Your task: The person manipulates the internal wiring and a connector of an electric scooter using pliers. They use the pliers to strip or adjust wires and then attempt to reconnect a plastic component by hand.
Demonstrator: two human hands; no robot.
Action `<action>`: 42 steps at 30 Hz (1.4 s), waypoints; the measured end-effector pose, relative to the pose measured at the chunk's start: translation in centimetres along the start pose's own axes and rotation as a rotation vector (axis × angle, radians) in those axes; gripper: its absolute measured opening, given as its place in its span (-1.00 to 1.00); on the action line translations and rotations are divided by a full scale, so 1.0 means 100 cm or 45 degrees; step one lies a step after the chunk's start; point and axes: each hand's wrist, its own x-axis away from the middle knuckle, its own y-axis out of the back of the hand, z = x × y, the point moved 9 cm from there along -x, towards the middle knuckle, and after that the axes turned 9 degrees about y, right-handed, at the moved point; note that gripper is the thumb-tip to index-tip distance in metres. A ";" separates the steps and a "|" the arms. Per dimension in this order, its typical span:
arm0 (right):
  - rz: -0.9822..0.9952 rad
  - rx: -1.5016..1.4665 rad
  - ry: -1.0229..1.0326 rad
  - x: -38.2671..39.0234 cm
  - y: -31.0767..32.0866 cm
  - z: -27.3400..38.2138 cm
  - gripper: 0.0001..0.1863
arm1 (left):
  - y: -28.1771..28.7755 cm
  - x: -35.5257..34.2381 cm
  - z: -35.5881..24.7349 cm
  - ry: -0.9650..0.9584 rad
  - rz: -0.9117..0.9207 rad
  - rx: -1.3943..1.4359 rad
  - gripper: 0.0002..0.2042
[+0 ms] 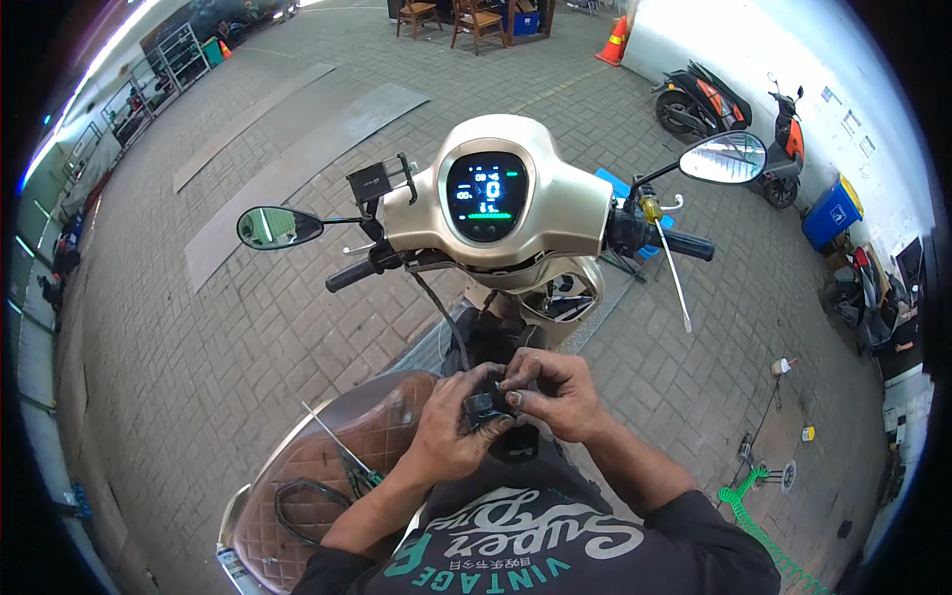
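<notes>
My left hand (453,424) is closed around a small black block-shaped part (480,405), held in front of my chest. Close against it, my right hand (557,397) has thumb and fingertips pinched at the part's right side; what lies between them is too small to make out. Just beyond both hands stands a gold scooter front (421,203) with its round display (487,196) lit. A dark cable (436,302) runs down from under the left handlebar toward my hands. The scooter's steering column is partly hidden behind my fingers.
Left of me, a brown quilted seat (387,416) carries a green-handled screwdriver (369,474) and a black cable loop (283,511). Another screwdriver (674,278) rests by the right grip (687,244). Mirrors (724,157) stick out both sides. A green coiled hose (739,493) lies at right.
</notes>
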 end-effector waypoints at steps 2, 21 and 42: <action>0.035 0.029 -0.015 -0.001 0.000 0.002 -0.90 | -0.001 0.003 -0.002 -0.063 -0.025 -0.047 -0.45; -0.133 -0.043 -0.108 -0.001 0.005 -0.012 -0.92 | 0.006 -0.004 -0.001 -0.115 0.055 -0.037 -0.42; -0.110 0.346 0.237 -0.010 -0.003 0.019 -0.88 | 0.004 -0.001 0.009 -0.019 0.019 0.186 -0.48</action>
